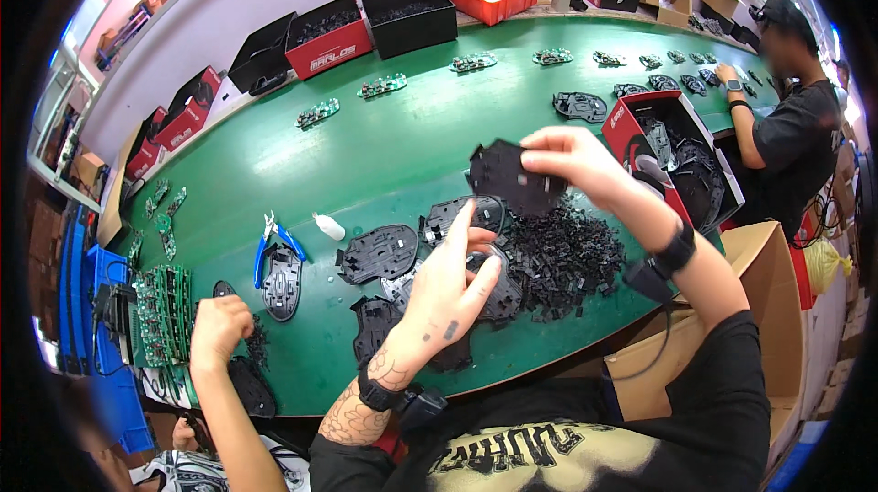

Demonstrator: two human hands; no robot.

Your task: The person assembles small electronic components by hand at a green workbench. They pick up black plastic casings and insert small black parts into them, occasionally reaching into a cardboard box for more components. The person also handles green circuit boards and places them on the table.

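Note:
My right hand (581,163) pinches a black plastic mouse shell (514,179) by its right edge and holds it above the bench. My left hand (448,286) is open, index finger pointing up and thumb apart, just left of that shell. Under and around the left hand lie several black mouse base plates (380,254), partly hidden by it. Below the held shell spreads a heap of small black plastic pieces (562,259). Blue-handled cutting pliers (274,240) rest across another base plate (282,286), with a small white bottle (329,227) beside them.
On the green bench (439,126), circuit boards (382,85) stand in a row. An open red box (677,158) of black parts sits at right. A co-worker's hand (219,327) works at left near stacked boards (163,318); another person (791,90) sits far right. A cardboard box (759,309) is near my right arm.

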